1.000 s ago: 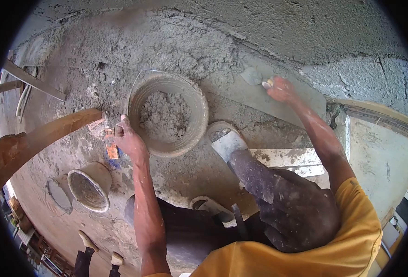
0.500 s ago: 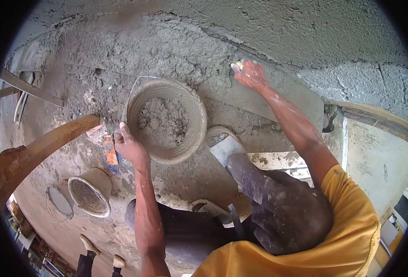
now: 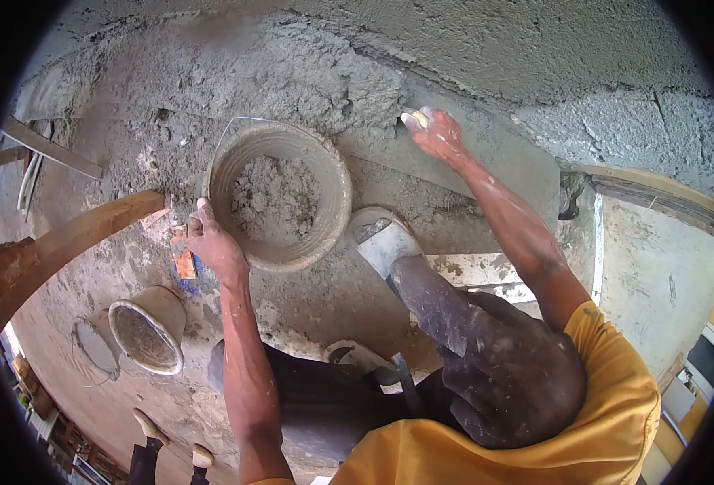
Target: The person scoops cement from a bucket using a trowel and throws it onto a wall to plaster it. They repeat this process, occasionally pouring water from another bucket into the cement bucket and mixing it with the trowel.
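Observation:
A large round bucket (image 3: 337, 190) stands in front of me with crumbly grey mortar (image 3: 276, 198) in it and a thin wire handle at its back rim. My left hand (image 3: 213, 241) is closed at the bucket's left side, its fingers gripping the rim or handle. To the right, my right hand (image 3: 436, 132) is closed around a tool with a pale handle, beside a heap of wet mortar (image 3: 316, 81). The flat grey blade seems to lie beneath that hand; its outline is hard to tell from the mortar-covered surface.
A curved wooden post (image 3: 74, 242) juts in from the left. Two smaller buckets, one whitish (image 3: 175, 319) and one grey (image 3: 97, 349), stand at the lower left. Another person's feet (image 3: 148, 424) show at the bottom. My shoe (image 3: 385, 242) is right of the large bucket.
The whole view has shifted slightly, moving the large bucket up and left in the picture. My right hand has shifted slightly left. Both hands keep their closed shape.

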Demonstrator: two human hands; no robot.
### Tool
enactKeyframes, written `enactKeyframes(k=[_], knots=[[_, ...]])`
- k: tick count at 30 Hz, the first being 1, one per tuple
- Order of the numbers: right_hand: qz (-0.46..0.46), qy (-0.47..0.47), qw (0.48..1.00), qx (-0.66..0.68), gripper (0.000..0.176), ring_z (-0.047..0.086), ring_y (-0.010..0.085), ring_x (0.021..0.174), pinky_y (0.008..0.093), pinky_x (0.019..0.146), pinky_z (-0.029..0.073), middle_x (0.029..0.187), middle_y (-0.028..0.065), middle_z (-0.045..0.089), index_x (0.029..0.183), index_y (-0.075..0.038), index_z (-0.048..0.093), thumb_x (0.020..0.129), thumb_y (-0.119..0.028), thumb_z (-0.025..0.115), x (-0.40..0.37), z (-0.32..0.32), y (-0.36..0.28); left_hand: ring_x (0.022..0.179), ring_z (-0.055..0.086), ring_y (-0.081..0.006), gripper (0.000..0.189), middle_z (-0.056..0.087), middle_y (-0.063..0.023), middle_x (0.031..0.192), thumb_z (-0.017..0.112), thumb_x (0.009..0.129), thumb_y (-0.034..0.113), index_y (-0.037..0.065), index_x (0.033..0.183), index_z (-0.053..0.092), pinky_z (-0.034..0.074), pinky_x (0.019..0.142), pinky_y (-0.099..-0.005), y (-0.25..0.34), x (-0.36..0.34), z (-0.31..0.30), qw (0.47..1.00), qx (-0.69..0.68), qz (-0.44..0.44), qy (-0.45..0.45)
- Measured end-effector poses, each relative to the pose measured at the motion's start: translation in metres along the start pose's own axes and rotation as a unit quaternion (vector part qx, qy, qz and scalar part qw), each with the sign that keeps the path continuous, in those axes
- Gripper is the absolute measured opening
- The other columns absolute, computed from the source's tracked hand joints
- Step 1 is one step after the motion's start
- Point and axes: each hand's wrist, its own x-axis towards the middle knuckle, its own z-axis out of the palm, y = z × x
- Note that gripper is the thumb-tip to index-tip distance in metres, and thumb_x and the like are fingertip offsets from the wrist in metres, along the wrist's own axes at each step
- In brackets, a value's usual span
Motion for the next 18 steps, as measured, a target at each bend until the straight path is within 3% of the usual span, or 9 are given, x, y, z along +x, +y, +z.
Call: enactKeyframes(k=[8,11,14,15,18], knots=[[-0.041,0.028,0.999,0.003,0.057,0.076,0.0494,0.091,0.0568,0.084,0.060,0.102,0.0271,0.079,0.112,0.000,0.075,0.102,-0.056,0.067,-0.067,-0.078,-0.069,0.076,0.040,-0.0081,0.033,0.052,0.0065,0.080,0.068,0.111,0.026,0.007,0.084,0.064,0.034,0.069,-0.0303,-0.017,0.010,-0.006,0.999,0.028,0.016,0.007],[-0.087,0.052,0.994,-0.051,0.050,0.078,0.0436,0.083,0.0544,0.076,0.061,0.095,0.0229,0.078,0.110,-0.001,0.075,0.099,-0.049,0.074,-0.103,-0.095,-0.113,0.076,0.039,-0.0080,0.035,0.051,0.0065,0.079,0.071,0.110,0.030,0.008,0.083,0.064,0.034,0.068,-0.0309,-0.005,0.004,-0.004,0.999,0.043,0.028,0.015],[-0.287,0.176,0.940,-0.050,0.040,0.078,0.0339,0.080,0.0487,0.069,0.062,0.088,0.0169,0.075,0.111,-0.004,0.074,0.093,-0.038,0.082,-0.130,-0.061,-0.139,0.076,0.039,-0.0084,0.037,0.050,0.0071,0.079,0.072,0.109,0.032,0.008,0.082,0.063,0.034,0.069,-0.0311,-0.004,0.004,-0.008,0.999,0.032,0.014,0.001],[-0.341,0.186,0.916,-0.102,0.037,0.076,0.0268,0.077,0.0417,0.066,0.061,0.085,0.0105,0.071,0.113,-0.007,0.074,0.087,-0.030,0.087,-0.133,-0.055,-0.153,0.076,0.043,-0.0109,0.038,0.057,0.0029,0.079,0.069,0.110,0.033,0.005,0.085,0.065,0.038,0.070,-0.0336,-0.003,0.004,-0.012,0.999,0.047,0.009,-0.011],[-0.396,0.181,0.895,-0.097,0.037,0.074,0.0266,0.078,0.0386,0.065,0.060,0.088,0.0095,0.073,0.112,-0.006,0.074,0.089,-0.032,0.087,-0.129,-0.038,-0.171,0.079,0.059,-0.0186,0.039,0.071,-0.0078,0.086,0.069,0.108,0.034,-0.001,0.094,0.072,0.048,0.076,-0.0389,-0.006,0.008,-0.024,0.990,0.142,0.001,-0.021]])
